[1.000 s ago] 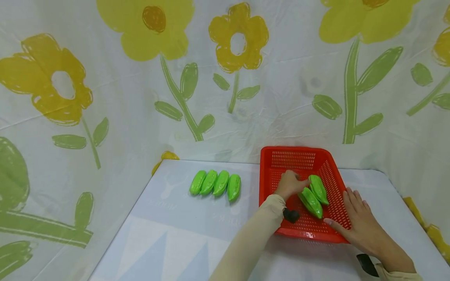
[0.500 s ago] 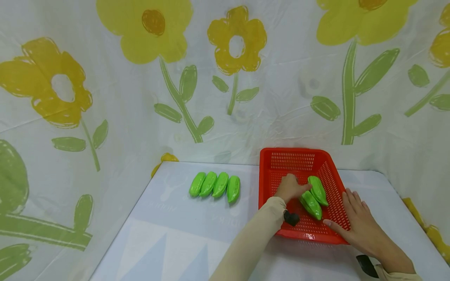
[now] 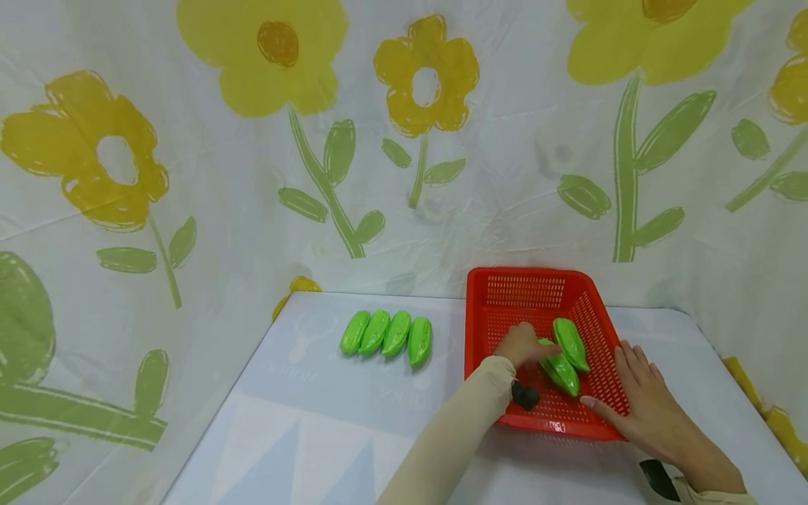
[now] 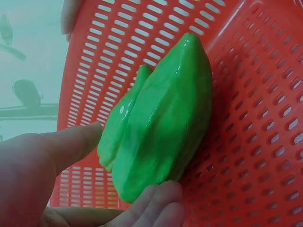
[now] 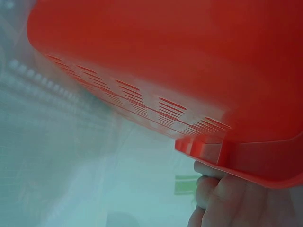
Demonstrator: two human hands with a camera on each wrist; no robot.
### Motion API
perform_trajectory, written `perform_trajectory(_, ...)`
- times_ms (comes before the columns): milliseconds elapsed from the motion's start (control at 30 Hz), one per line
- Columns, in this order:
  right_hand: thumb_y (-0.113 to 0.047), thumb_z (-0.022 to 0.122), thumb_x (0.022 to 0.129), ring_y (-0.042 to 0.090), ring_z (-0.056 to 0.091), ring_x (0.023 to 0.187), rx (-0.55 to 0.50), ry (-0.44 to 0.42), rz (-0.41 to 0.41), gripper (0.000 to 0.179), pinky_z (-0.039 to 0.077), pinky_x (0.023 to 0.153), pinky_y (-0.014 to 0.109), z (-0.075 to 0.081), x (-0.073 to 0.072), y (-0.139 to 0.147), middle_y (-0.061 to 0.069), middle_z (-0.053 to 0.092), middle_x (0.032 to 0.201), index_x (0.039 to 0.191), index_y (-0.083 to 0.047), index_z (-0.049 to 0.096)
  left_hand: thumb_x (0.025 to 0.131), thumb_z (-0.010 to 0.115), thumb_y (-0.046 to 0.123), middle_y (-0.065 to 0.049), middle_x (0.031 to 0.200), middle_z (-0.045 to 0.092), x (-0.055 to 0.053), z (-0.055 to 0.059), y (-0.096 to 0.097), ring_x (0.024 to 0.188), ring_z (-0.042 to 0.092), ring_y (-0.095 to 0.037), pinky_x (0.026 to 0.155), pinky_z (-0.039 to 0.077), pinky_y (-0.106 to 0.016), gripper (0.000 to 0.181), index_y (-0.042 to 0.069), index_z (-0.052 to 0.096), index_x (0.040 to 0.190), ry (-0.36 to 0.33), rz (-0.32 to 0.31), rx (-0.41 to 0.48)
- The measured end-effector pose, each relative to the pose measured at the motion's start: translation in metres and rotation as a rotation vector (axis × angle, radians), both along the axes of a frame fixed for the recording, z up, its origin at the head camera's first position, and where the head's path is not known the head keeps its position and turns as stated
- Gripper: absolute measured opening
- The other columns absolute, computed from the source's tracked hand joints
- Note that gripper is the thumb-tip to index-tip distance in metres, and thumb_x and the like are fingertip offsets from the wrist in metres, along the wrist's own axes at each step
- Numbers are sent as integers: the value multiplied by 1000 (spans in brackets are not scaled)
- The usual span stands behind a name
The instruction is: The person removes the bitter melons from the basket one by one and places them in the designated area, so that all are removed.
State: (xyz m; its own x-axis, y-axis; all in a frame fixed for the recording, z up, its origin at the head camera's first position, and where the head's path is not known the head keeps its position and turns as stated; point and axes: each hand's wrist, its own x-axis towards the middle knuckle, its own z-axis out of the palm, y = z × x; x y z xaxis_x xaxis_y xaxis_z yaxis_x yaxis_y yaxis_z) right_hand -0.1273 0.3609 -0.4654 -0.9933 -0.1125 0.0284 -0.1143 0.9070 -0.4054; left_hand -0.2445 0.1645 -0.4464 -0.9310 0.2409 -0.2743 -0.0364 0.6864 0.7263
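My left hand (image 3: 520,346) reaches into a red plastic basket (image 3: 529,274). Its thumb and fingers close around the near end of a green, ridged starfruit (image 4: 163,118), thumb on one side and fingertips at the lower end. A second green starfruit (image 3: 570,342) lies beside it, partly hidden behind it in the left wrist view. My right hand (image 3: 656,410) rests on the basket's right rim, fingers straight along the outside and thumb across the near corner. In the right wrist view its fingers (image 5: 232,198) show just below the rim.
Left of the basket, several more green starfruit (image 3: 396,333) lie side by side in a row on the pale patterned table (image 3: 315,400). A white cloth with yellow flowers (image 3: 517,161) hangs behind and at the sides.
My left hand has come slightly nearer, its thumb shifting down from the far starfruit's side onto the nearer one. The right hand and basket stay in place.
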Motion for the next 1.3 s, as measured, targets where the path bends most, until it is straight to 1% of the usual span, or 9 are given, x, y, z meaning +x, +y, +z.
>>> perform_trajectory(233,-67,61,91,56,-10,155,3,-14,-1,122,1,119,79,1,0,1,39,0,166,161,8,-4,86,83,35,-6,71,62,5,-1,0,69,64,-25,66,57,-36,32,9,63,88,-16,8,34)
perform_trajectory(433,-67,61,90,56,-9,155,8,-11,-5,122,4,119,80,1,0,1,39,2,166,161,9,-3,85,85,32,-3,72,59,7,-2,3,65,57,-19,60,50,-31,30,10,65,89,-33,-11,15)
perform_trajectory(567,-67,61,91,57,-7,155,1,-14,-7,122,3,119,80,1,1,1,40,1,166,161,10,-3,85,85,31,-2,68,58,7,-3,3,60,52,-15,55,44,-27,30,10,65,83,-11,-45,-1)
perform_trajectory(867,-68,63,89,56,-8,155,13,-19,-19,124,5,119,80,2,2,0,38,0,167,161,8,-4,82,86,22,-3,75,63,9,-3,3,70,63,-19,69,59,-30,24,9,67,91,-54,-21,50)
perform_trajectory(967,-67,63,89,56,-9,155,13,-17,-18,125,6,119,80,3,2,0,37,0,167,162,7,-5,81,86,20,-6,87,67,8,-2,4,76,65,-20,77,61,-33,33,7,66,104,-65,3,50)
perform_trajectory(1033,-67,64,89,56,-10,155,10,-15,-16,124,6,119,80,4,2,0,37,-1,168,162,6,-6,82,86,20,-8,101,68,6,0,4,80,66,-20,82,62,-34,52,6,63,126,-70,25,40)
perform_trajectory(1133,-67,64,89,56,-10,155,7,-15,-16,124,6,118,80,4,1,0,37,-1,167,162,6,-6,83,85,21,-11,121,66,4,1,5,81,68,-21,85,61,-33,82,8,45,153,-76,46,25)
perform_trajectory(1200,-66,64,89,56,-9,155,-1,-17,-14,124,5,118,80,4,0,0,38,-1,167,162,7,-5,83,84,21,-11,127,65,4,2,5,76,68,-22,84,61,-32,90,10,37,159,-80,53,26)
perform_trajectory(1300,-66,63,90,57,-7,154,-11,-24,-12,123,5,118,80,4,0,-1,39,0,166,161,9,-4,84,84,20,-11,126,65,4,2,5,72,68,-22,82,62,-33,87,10,38,157,-89,66,37)
